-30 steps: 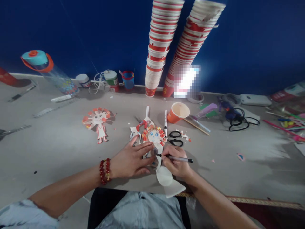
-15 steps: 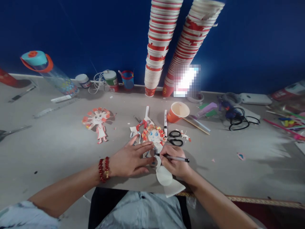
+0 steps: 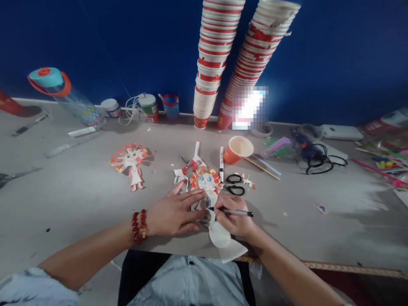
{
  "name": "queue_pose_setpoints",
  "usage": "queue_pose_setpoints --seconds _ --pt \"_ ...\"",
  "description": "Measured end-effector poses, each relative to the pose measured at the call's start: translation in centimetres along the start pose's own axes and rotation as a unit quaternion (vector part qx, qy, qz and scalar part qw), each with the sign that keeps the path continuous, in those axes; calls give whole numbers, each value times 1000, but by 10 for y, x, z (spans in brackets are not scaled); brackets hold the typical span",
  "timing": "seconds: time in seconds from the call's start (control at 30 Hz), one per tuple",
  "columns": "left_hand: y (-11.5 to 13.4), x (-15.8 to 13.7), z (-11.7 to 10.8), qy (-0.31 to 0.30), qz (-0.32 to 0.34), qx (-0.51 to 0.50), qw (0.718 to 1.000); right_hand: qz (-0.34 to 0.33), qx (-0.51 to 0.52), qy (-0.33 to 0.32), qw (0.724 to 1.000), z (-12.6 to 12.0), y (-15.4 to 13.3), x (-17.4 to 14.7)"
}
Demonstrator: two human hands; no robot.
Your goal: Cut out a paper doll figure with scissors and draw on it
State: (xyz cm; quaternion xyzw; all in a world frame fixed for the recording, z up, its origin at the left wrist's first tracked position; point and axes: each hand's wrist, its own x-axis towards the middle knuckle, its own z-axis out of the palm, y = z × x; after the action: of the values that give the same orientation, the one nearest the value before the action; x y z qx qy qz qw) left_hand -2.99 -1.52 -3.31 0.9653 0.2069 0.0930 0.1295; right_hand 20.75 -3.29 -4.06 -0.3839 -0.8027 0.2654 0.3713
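A paper doll (image 3: 205, 181) with blue eyes and a fringe of orange and red paper hair lies in front of me. My left hand (image 3: 177, 210) rests flat on its left side, fingers spread. Between the fingers of my right hand (image 3: 234, 214) is a black marker pen (image 3: 236, 211), its tip touching the doll's body, where dark lines show. White paper (image 3: 219, 234) hangs below the doll toward the table edge. Black-handled scissors (image 3: 235, 185) lie just beyond my right hand, their blades hidden. A capped white marker (image 3: 221, 165) lies beside the doll's head.
Another paper doll (image 3: 135, 170) lies to the left. An orange paper cup (image 3: 238, 149) stands behind the scissors. Two tall cup stacks (image 3: 210, 63) rise by the blue wall. A water bottle (image 3: 68, 100) leans at far left; a black cord (image 3: 318, 159) lies right.
The pen tip has shifted slightly down the doll's body with a small move of my right fingers. My left hand stays where it was.
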Motion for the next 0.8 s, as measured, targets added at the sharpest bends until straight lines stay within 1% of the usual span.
queue_pose_setpoints --seconds 0.27,0.47,0.6,0.7,0.8 --pt "0 1 -1 -9 -1 4 1000 -1 10 -6 1000 -1 -1 0" --pt "0 1 -1 7 2 -5 1000 2 16 -11 1000 -2 -1 0" --pt "0 1 0 -2 -2 -2 1000 4 26 -14 1000 -2 0 -1" --pt "0 0 0 -2 0 -1 1000 4 27 -13 1000 -2 0 -2" --pt "0 0 0 3 2 -1 1000 -2 21 2 1000 -2 1 -4"
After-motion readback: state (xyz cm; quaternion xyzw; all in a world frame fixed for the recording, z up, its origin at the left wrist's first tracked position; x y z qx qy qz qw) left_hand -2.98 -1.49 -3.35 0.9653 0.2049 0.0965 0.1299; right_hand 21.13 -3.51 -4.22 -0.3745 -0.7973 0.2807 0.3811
